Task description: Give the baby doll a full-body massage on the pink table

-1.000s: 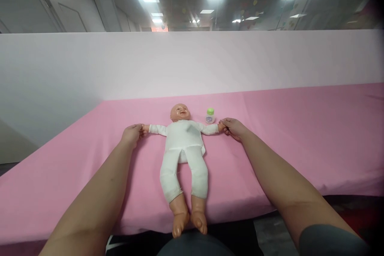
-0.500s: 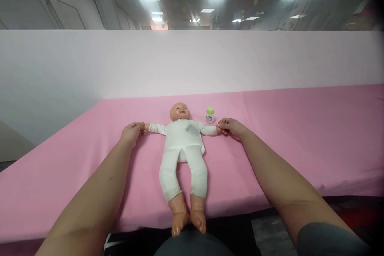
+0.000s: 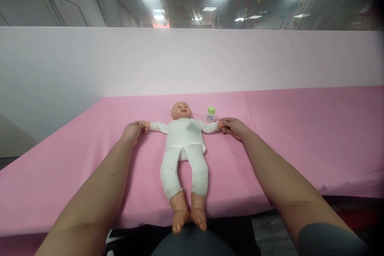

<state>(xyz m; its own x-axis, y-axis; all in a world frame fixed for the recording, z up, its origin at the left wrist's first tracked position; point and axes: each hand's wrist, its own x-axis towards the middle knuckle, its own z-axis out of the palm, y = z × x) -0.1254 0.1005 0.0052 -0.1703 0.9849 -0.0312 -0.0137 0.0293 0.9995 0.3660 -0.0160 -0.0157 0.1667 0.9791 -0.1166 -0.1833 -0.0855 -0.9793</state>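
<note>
Two bare hands are stretched out over the pink table (image 3: pixel 300 136), each taking one end of a baby doll's outspread arms. The baby doll (image 3: pixel 183 144) lies on its back in a white cloth suit, head toward the pale partition wall (image 3: pixel 120 64) and bare plastic feet hanging just past the near edge of the table. The left hand (image 3: pixel 133 131) has its fingers (image 3: pixel 139 124) curled together round the doll's small hand on that side, clamped on it. The right hand (image 3: pixel 233 127) does the same at the other side, fingers (image 3: pixel 225 121) pinched shut on the doll's other hand, so both sleeves run out nearly straight from the shoulders. A small bottle with a green cap (image 3: pixel 211 114) stands upright on the table just beyond the doll's sleeve, close to the right hand and beside the doll's head, not touching either.
</note>
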